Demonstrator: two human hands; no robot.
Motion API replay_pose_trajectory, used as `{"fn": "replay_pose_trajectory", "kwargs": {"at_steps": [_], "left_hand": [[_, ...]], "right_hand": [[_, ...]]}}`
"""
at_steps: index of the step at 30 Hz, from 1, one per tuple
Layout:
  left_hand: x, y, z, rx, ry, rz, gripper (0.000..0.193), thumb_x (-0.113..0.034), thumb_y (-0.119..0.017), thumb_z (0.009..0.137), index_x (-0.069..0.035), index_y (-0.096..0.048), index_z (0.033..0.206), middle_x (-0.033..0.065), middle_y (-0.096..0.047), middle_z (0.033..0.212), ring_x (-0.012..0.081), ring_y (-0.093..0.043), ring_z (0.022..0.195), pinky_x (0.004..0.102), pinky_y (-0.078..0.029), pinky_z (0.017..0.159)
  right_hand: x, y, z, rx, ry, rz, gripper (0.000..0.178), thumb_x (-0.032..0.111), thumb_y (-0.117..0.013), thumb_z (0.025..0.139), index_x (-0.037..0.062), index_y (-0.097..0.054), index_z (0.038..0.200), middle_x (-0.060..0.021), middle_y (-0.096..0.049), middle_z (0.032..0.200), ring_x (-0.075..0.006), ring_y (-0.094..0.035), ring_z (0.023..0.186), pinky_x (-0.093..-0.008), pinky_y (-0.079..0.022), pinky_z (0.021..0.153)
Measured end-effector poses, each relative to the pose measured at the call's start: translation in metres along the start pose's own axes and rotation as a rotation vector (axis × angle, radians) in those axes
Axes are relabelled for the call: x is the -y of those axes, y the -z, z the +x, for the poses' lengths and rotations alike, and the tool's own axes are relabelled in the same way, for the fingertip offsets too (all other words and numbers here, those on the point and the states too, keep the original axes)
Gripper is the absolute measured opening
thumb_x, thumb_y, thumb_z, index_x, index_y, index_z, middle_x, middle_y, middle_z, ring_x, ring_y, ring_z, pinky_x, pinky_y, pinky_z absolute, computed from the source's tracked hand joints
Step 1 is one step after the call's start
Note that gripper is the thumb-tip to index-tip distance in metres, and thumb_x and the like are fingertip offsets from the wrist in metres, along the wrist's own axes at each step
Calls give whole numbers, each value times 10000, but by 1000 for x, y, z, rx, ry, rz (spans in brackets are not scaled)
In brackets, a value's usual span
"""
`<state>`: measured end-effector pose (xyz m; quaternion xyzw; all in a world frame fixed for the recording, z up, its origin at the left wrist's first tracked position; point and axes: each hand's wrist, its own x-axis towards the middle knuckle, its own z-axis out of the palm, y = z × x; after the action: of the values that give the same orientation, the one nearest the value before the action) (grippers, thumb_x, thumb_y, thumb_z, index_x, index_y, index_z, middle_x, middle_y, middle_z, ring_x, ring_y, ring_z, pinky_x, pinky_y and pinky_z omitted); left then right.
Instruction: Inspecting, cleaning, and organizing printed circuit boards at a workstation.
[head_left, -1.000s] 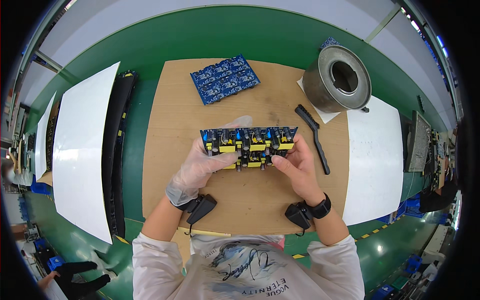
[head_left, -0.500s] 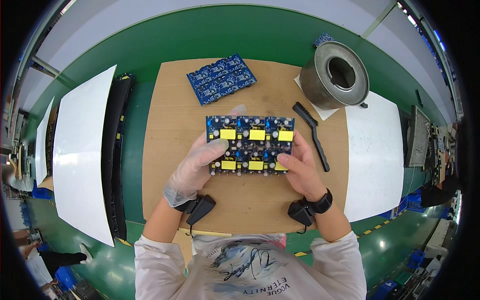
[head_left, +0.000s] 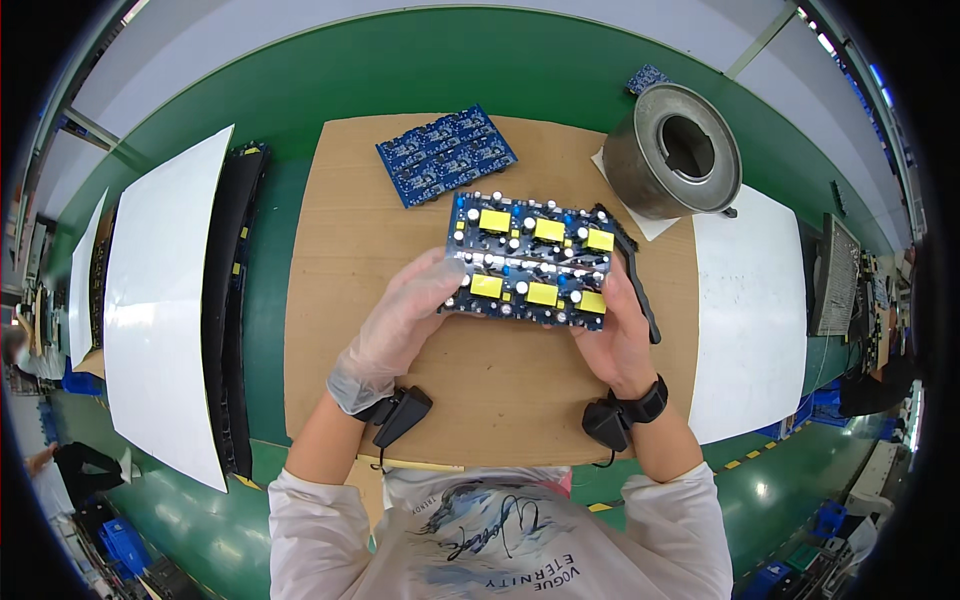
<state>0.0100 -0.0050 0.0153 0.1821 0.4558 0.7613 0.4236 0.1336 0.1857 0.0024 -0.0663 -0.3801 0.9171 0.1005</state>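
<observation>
Gloved left hand (head_left: 402, 312) and bare right hand (head_left: 617, 335) hold my blue circuit board (head_left: 528, 263) by opposite ends above the cardboard (head_left: 500, 400), likely because that leaves its yellow blocks (head_left: 549, 231) mostly uncovered

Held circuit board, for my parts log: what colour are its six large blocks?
The blocks are yellow, as the head view shows.

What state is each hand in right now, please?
Left hand, gloved: closed on the left side of the circuit board.
Right hand, bare: closed on its right side.
</observation>
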Motion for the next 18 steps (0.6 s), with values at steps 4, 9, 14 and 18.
{"fn": "replay_pose_trajectory", "kwargs": {"at_steps": [4, 9, 14, 18], "left_hand": [[8, 15, 4, 44, -123, 209, 361, -227, -508, 878, -1, -522, 1159, 85, -538, 1173, 170, -501, 1093, 331, -388, 941], [6, 10, 1, -43, -41, -59, 346, -220, -463, 910, -1, -488, 1176, 70, -555, 1131, 150, -518, 1057, 312, -383, 938], [0, -1, 0, -75, -23, -68, 345, -200, -488, 903, 5, -475, 1179, 64, -559, 1124, 134, -525, 1031, 295, -396, 923], [3, -2, 6, -60, 25, -63, 364, -183, -523, 888, 9, -465, 1191, 63, -557, 1139, 123, -518, 1042, 279, -400, 915]], "right_hand": [[-3, 0, 1, 16, -29, -24, 557, 241, -480, 903, 64, -246, 1376, -143, -481, 1261, -249, -563, 1039, -399, -515, 781], [-8, -4, 1, -29, -30, -91, 565, 239, -476, 898, 64, -237, 1378, -142, -483, 1256, -249, -572, 1015, -401, -519, 760], [-2, -9, -4, 5, -7, -124, 578, 209, -479, 885, 59, -225, 1381, -140, -464, 1275, -249, -560, 1037, -409, -518, 768], [3, -6, -3, 0, 8, -139, 590, 205, -484, 878, 57, -219, 1384, -138, -453, 1287, -250, -549, 1062, -404, -520, 774]]}}
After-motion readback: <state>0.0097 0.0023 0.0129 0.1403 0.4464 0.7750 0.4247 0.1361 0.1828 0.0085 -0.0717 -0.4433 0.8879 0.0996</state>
